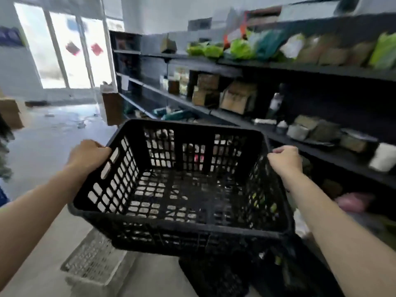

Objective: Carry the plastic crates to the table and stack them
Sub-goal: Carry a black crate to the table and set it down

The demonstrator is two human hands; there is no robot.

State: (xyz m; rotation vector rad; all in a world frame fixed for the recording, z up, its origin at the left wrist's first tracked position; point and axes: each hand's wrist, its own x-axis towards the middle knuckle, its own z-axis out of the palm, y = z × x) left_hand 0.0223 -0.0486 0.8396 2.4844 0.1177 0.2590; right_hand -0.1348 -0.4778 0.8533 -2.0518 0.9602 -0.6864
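Your fingers (pixel 100 146) are curled over the rim of the black crate (pixel 182 189): the left hand (pixel 89 155) grips its left side, the right hand (pixel 285 159) its right side. The empty crate is held clear of the floor (pixel 42 146), just beside the shelves (pixel 235 67); no worktop is in view. Expect two hazards. The crate's right corner could catch a shelf edge if you turn too close. A second black crate (pixel 210 275) and a pale crate (pixel 92 260) lie below, partly hidden by the load, and could trip you. Both forearms are extended forward, hands level on opposite rims.
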